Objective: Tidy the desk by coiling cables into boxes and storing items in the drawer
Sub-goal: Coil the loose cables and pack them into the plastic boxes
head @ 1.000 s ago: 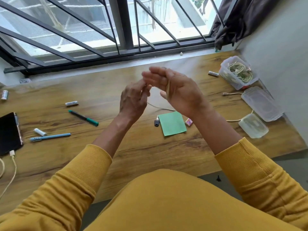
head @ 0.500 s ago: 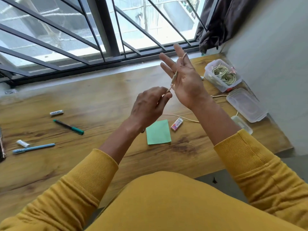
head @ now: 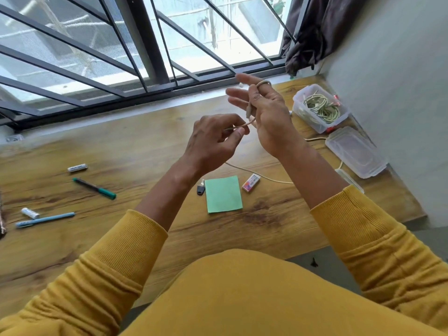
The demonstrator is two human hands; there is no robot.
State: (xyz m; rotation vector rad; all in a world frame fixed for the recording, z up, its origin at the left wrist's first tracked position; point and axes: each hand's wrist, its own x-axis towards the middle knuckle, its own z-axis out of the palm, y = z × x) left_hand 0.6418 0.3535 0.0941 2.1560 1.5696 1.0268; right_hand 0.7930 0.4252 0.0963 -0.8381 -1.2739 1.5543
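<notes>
Both hands are raised above the wooden surface [head: 121, 141], working a thin beige cable [head: 248, 112]. The left hand [head: 213, 141] pinches the cable between thumb and curled fingers. The right hand [head: 269, 117], just beside it toward 2 o'clock, stands upright with its fingers straight and spread; the cable loops over one fingertip and runs down the palm side to the left hand's pinch. The rest of the cable trails across the surface below the hands, passing an eraser [head: 251, 182].

At 2 o'clock from the hands, an open clear box [head: 315, 124] holds coiled pale cables [head: 320, 107]. Just beside it at 4 o'clock lies a clear lid [head: 355, 151].

Under the forearms rest a green sticky-note pad [head: 223, 197] and a small black USB stick [head: 200, 189], touching or nearly so. Toward 9 o'clock lie a green pen [head: 94, 188], a blue pen [head: 44, 219] and two white batteries [head: 77, 168].
</notes>
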